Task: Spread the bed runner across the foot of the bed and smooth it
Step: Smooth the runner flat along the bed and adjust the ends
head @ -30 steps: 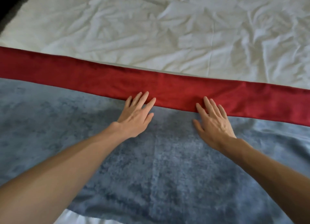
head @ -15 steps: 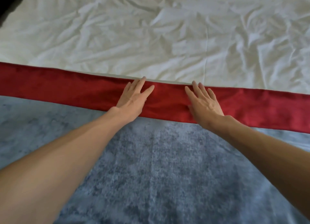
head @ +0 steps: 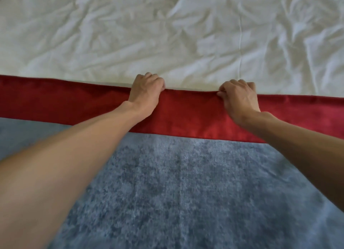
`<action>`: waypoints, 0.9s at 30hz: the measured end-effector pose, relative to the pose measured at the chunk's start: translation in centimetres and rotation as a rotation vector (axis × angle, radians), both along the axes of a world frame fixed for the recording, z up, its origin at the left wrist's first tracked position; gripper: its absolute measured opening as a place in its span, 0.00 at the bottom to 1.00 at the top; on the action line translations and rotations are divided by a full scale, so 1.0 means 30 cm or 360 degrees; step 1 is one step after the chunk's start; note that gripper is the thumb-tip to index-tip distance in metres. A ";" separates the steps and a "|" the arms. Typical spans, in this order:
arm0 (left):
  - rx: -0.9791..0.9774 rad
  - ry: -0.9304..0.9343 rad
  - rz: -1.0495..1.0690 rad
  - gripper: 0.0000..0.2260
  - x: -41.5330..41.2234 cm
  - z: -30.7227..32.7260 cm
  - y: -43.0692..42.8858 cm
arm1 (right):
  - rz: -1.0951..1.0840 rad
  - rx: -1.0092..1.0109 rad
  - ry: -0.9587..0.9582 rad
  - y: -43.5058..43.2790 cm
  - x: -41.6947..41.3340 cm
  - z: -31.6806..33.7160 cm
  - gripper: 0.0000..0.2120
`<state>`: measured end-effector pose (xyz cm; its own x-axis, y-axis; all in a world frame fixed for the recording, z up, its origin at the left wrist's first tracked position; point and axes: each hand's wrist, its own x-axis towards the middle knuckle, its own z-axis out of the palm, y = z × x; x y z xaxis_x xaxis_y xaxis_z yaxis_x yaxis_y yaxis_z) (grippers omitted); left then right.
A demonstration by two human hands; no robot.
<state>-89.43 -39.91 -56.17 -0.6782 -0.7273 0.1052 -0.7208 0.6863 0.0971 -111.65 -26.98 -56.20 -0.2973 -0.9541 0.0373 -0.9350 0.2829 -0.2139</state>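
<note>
The bed runner (head: 186,183), grey-blue with a red band (head: 55,97) along its far edge, lies spread flat over the creased white sheet (head: 167,34). The left hand (head: 145,92) has its grip curled tight on that red edge. The right hand (head: 239,96), near it, pinches the same edge.

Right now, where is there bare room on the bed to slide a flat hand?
Free: the red band left of the left hand and right of the right hand, and the white sheet beyond its far edge. Crowded: the short stretch between both hands, and the grey-blue cloth where forearms cross.
</note>
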 end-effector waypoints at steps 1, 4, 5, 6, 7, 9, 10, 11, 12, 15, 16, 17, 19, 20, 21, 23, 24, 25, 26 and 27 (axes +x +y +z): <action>0.0023 0.0033 0.0019 0.06 -0.002 0.006 -0.009 | -0.0003 -0.0018 -0.0017 -0.010 -0.006 0.007 0.09; 0.0120 0.0114 0.0128 0.09 -0.018 0.031 -0.048 | -0.0042 -0.0045 -0.0009 -0.052 -0.029 0.022 0.10; 0.0151 0.0099 0.0145 0.11 -0.027 0.038 -0.064 | -0.0065 -0.0039 0.0006 -0.069 -0.033 0.019 0.10; 0.0184 0.0076 0.0148 0.13 -0.037 0.039 -0.082 | -0.0087 -0.0014 0.0031 -0.087 -0.034 0.011 0.10; 0.0229 0.0047 0.0142 0.15 -0.047 0.036 -0.094 | -0.0109 0.0035 0.0063 -0.101 -0.030 -0.002 0.09; 0.0308 -0.0041 0.0108 0.15 -0.061 0.012 -0.096 | -0.0165 0.0142 0.0134 -0.115 -0.017 -0.032 0.08; 0.0282 -0.0081 0.0097 0.14 -0.062 -0.002 -0.089 | -0.0195 0.0164 0.0161 -0.112 -0.006 -0.041 0.07; 0.0196 -0.0099 0.0100 0.12 -0.060 -0.016 -0.078 | -0.0225 0.0153 0.0172 -0.104 0.008 -0.045 0.08; 0.0080 -0.0074 0.0112 0.11 -0.055 -0.031 -0.066 | -0.0254 0.0129 0.0167 -0.092 0.026 -0.043 0.11; -0.0052 0.0026 0.0155 0.18 -0.010 -0.046 0.002 | -0.0109 0.0086 0.0037 -0.031 0.127 -0.021 0.22; -0.0004 -0.0013 0.0140 0.22 0.011 -0.050 0.033 | 0.0021 0.0103 -0.0003 -0.007 0.169 -0.019 0.25; 0.0050 -0.0082 0.0099 0.26 0.027 -0.056 0.062 | 0.0141 0.0137 -0.0024 0.012 0.207 -0.021 0.29; 0.0125 -0.0243 0.0011 0.31 0.053 -0.079 0.097 | 0.0248 0.0248 -0.0028 0.031 0.252 -0.047 0.33; 0.0149 -0.0319 -0.0001 0.32 0.058 -0.092 0.097 | 0.0235 0.0292 -0.0015 0.032 0.257 -0.065 0.34; 0.0156 -0.0371 0.0009 0.32 0.061 -0.104 0.090 | 0.0212 0.0309 0.0001 0.029 0.256 -0.080 0.34; 0.0145 -0.0406 0.0034 0.32 0.061 -0.123 0.078 | 0.0191 0.0310 0.0035 0.023 0.254 -0.097 0.34; 0.0130 -0.0400 0.0038 0.32 0.060 -0.132 0.079 | 0.0193 0.0315 0.0056 0.022 0.255 -0.103 0.34; 0.0109 -0.0381 0.0039 0.32 0.060 -0.139 0.085 | 0.0193 0.0326 0.0072 0.023 0.260 -0.107 0.33; 0.0086 -0.0356 0.0043 0.32 0.061 -0.147 0.091 | 0.0184 0.0333 0.0082 0.026 0.266 -0.110 0.33; 0.0058 -0.0333 0.0054 0.32 0.061 -0.154 0.095 | 0.0171 0.0331 0.0089 0.027 0.270 -0.111 0.33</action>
<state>-87.59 -37.06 -60.78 -0.6575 -0.7508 -0.0621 -0.7505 0.6600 -0.0330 -103.54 -26.16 -59.54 -0.1968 -0.9690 -0.1496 -0.9708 0.2139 -0.1088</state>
